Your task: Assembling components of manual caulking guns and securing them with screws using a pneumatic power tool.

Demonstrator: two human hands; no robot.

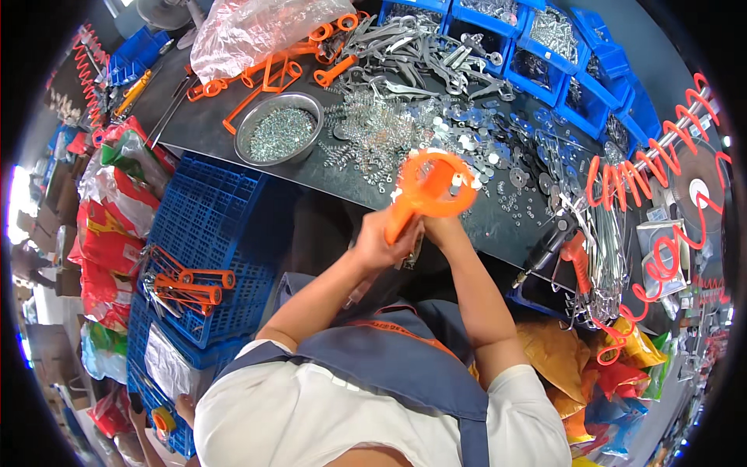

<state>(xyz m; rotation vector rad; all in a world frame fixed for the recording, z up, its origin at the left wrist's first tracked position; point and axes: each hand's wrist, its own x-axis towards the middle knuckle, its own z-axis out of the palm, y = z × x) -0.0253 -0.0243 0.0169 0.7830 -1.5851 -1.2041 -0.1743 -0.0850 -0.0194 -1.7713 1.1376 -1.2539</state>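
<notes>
My left hand [377, 245] is closed around the handle of an orange plastic part with a wide ring head [424, 204], held up over the table's front edge. My right hand [442, 227] is against its underside; the part hides those fingers. Just beyond lie a heap of small metal springs [364, 136] and scattered flat metal washers [482, 140]. To the left stands a round metal bowl [310, 154] holding many small shiny pieces. Farther back are piled grey metal lever arms [424, 50] and more orange plastic handles [280, 74], partly beneath a clear plastic bag [257, 31].
Blue bins [545, 66] of small metal parts line the back right. A power screwdriver [548, 241] and a bundle of metal rods [603, 268] sit at the right, near coiled red hoses [622, 183]. Blue crates [206, 218], one holding assembled orange-handled tools [187, 288], stand left.
</notes>
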